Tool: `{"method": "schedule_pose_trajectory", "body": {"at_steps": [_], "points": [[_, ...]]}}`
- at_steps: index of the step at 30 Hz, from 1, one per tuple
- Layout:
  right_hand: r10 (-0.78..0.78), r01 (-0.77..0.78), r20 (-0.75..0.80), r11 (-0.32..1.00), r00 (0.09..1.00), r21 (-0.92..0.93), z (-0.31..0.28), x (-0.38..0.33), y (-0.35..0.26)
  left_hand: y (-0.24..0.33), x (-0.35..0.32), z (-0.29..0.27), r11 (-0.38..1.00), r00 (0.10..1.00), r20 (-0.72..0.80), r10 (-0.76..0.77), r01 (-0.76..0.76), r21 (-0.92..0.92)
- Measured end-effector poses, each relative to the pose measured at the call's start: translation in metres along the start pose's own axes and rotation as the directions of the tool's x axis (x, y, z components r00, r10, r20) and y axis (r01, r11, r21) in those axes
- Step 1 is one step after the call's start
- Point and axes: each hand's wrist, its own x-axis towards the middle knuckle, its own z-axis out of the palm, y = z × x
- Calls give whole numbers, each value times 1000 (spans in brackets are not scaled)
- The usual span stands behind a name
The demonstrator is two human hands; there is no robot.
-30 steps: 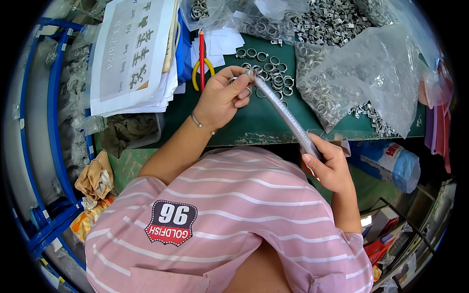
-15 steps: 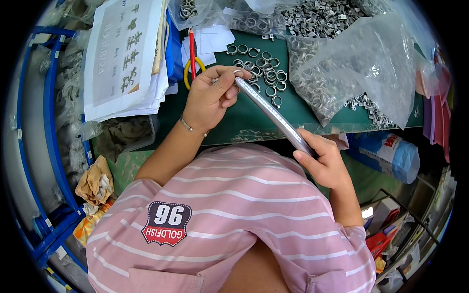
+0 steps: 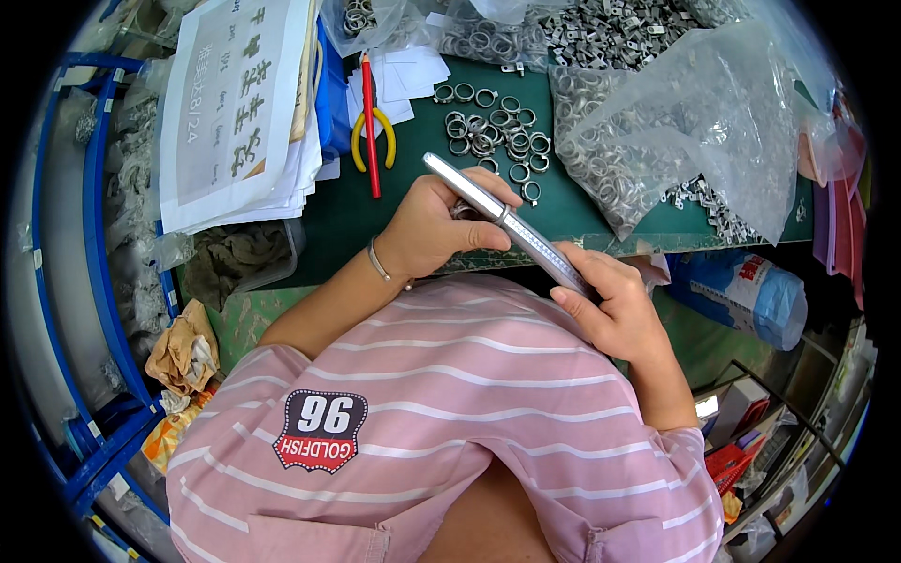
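A tapered silver ring mandrel (image 3: pixel 546 255) with scale marks slants across in front of me, its thin end up and to the left. My right hand (image 3: pixel 610 305) grips its thick end. Around the mandrel, partway along, sits a small metal ring clamp (image 3: pixel 506 215). My left hand (image 3: pixel 441 220) pinches at that clamp, thumb on the near side and fingers on the far side. Another piece of metal (image 3: pixel 464 212) shows inside the left palm, partly hidden. Beyond the mandrel, several loose ring clamps (image 3: pixel 497 131) lie on the green tabletop (image 3: pixel 422 145).
Clear bags of ring clamps (image 3: pixel 610 141) and a heap of small metal parts (image 3: pixel 619 38) fill the far right. Left of the loose clamps lie a red pencil (image 3: pixel 370 141) and yellow-handled pliers (image 3: pixel 389 141). A paper stack (image 3: pixel 235 113) stands at left, and a blue-wrapped bundle (image 3: pixel 741 293) at right.
My left hand has moved nearer and right, from the mandrel's thin tip down along it. The ring clamp is now around the mandrel, and the thin end shows beyond the hand.
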Motion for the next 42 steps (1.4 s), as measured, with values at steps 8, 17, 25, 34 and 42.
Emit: {"method": "schedule_pose_trajectory", "body": {"at_steps": [8,17,25,34,42], "points": [[58,-59,17,993,998,102,-4,-7,8,5,-3,-4,967,981,-114,-158,131,-219],[371,-277,-95,818,924,504,-24,-23,12,0,33,2,550,937,116,330,-290,783],[374,-303,-46,811,926,500,-22,-27,12,-17,36,0,612,940,104,326,-294,735],[343,-346,72,871,936,348,-16,-19,17,-3,21,-23,905,985,-168,-33,-42,-424],[197,-198,23,961,980,191,-11,-9,11,2,13,-18,916,994,-87,-66,26,-401]]}}
